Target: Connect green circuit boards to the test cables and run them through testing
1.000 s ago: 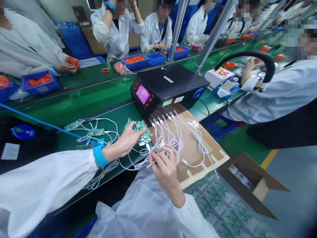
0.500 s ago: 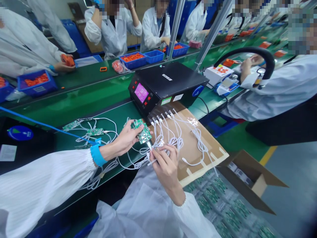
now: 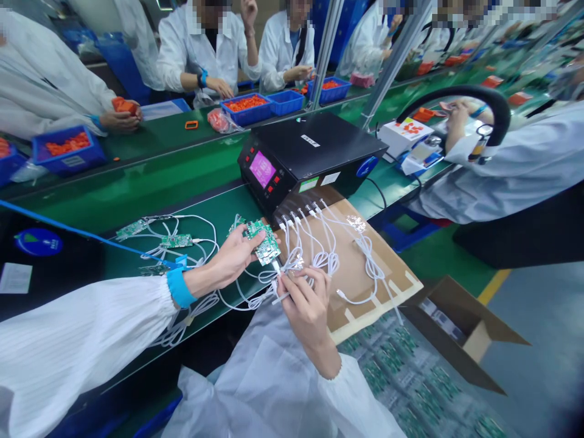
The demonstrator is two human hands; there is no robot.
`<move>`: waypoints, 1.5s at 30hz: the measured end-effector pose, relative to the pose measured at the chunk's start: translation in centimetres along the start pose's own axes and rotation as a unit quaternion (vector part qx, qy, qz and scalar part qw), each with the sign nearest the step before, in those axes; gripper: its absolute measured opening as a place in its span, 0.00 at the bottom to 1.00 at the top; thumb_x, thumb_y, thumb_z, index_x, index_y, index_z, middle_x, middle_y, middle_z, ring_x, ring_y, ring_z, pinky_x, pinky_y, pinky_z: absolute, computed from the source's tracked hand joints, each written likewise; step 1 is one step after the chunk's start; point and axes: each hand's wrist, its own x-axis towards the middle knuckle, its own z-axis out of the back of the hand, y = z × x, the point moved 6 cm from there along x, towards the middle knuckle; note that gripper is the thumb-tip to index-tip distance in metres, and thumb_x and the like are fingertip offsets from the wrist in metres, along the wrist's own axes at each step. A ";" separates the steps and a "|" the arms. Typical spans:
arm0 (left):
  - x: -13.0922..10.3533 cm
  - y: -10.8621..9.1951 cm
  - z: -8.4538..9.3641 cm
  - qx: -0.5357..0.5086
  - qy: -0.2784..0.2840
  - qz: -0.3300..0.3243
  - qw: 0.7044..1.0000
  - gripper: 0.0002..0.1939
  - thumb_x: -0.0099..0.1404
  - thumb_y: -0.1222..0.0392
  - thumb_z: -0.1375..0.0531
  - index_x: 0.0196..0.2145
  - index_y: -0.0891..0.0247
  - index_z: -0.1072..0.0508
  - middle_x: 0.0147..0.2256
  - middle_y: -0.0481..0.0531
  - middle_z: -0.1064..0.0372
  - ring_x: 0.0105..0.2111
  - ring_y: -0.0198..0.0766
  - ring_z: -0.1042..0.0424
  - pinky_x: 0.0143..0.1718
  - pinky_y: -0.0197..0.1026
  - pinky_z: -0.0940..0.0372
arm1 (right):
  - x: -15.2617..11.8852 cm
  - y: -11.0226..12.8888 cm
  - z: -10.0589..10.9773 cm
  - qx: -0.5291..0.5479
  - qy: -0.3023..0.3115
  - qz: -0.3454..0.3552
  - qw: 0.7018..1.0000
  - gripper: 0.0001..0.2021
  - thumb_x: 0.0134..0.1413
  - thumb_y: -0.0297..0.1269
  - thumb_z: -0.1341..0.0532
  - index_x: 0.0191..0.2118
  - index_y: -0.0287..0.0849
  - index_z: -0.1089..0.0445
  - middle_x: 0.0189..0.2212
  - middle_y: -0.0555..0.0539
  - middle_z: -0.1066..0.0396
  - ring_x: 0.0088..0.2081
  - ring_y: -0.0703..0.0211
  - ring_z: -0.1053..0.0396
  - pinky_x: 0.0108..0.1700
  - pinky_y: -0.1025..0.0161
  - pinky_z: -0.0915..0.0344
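My left hand [image 3: 232, 258] is closed on a green circuit board [image 3: 264, 244], thumb across its top face. Pinched in my right hand [image 3: 306, 304] is the plug end of a white USB cable [image 3: 276, 266], which meets the board's lower edge; whether it is fully seated I cannot tell. Just behind them stands a black tester box [image 3: 314, 146] with a lit pink screen [image 3: 262, 169]. Several white cables run from its front onto a brown cardboard sheet [image 3: 351, 267]. More circuit boards [image 3: 177, 241] with cables attached lie left of my left hand.
A blue cord [image 3: 91, 226] runs to my left wristband. Below the cardboard are bagged boards [image 3: 410, 377] and an open carton [image 3: 456, 331]. Across the green conveyor, co-workers in white coats handle orange parts beside blue bins [image 3: 68, 159]. Another person sits at the right.
My hands, the board and the cable plug stay almost still. Across the conveyor, a co-worker's raised hand has come down beside a blue bin of orange parts.
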 end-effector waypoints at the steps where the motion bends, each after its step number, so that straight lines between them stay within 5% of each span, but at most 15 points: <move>1: -0.1 -0.1 0.1 0.003 -0.009 0.005 1.000 0.26 0.70 0.66 0.35 0.61 0.65 0.39 0.40 0.54 0.24 0.38 0.37 0.23 0.37 0.39 0.30 | 0.0 -0.1 0.0 0.001 0.000 -0.004 1.000 0.09 0.60 0.24 0.32 0.43 0.44 0.24 0.27 0.50 0.25 0.40 0.53 0.30 0.53 0.48 0.34; 19: 0.2 0.5 1.4 0.030 -0.031 0.016 0.999 0.33 0.64 0.68 0.30 0.63 0.64 0.34 0.28 0.43 0.34 0.27 0.31 0.34 0.33 0.36 0.37 | -0.1 -0.3 0.0 -0.013 -0.005 -0.009 1.000 0.10 0.59 0.23 0.32 0.44 0.44 0.23 0.28 0.49 0.25 0.42 0.52 0.31 0.54 0.49 0.36; 25: 0.6 0.8 1.6 0.018 -0.011 0.008 1.000 0.31 0.62 0.67 0.28 0.60 0.63 0.31 0.28 0.44 0.31 0.25 0.30 0.33 0.31 0.34 0.36 | -0.2 -0.4 -0.1 -0.016 -0.003 -0.012 1.000 0.09 0.61 0.24 0.33 0.45 0.45 0.23 0.28 0.50 0.25 0.41 0.52 0.32 0.53 0.49 0.36; 31: 0.4 0.7 0.7 0.049 0.035 -0.046 0.997 0.24 0.61 0.67 0.28 0.54 0.66 0.26 0.35 0.52 0.22 0.34 0.38 0.23 0.39 0.38 0.29 | -0.3 -0.5 -0.3 -0.023 0.000 -0.029 0.999 0.09 0.61 0.24 0.33 0.44 0.44 0.23 0.28 0.49 0.25 0.42 0.52 0.33 0.52 0.50 0.38; 35: 0.3 0.9 1.1 0.082 -0.009 -0.068 0.994 0.28 0.58 0.66 0.26 0.55 0.67 0.26 0.42 0.56 0.21 0.42 0.42 0.23 0.47 0.42 0.29 | -0.4 -0.5 -0.4 -0.019 -0.002 -0.041 0.999 0.09 0.61 0.24 0.33 0.44 0.44 0.22 0.29 0.49 0.24 0.43 0.51 0.33 0.52 0.51 0.38; 45: -0.2 0.0 1.5 0.195 -0.027 -0.116 0.973 0.25 0.59 0.60 0.26 0.53 0.65 0.24 0.34 0.51 0.26 0.36 0.41 0.26 0.36 0.38 0.32 | 0.0 -0.5 -0.5 -0.011 -0.013 -0.051 0.999 0.06 0.62 0.25 0.33 0.41 0.43 0.23 0.28 0.49 0.25 0.42 0.51 0.32 0.50 0.51 0.37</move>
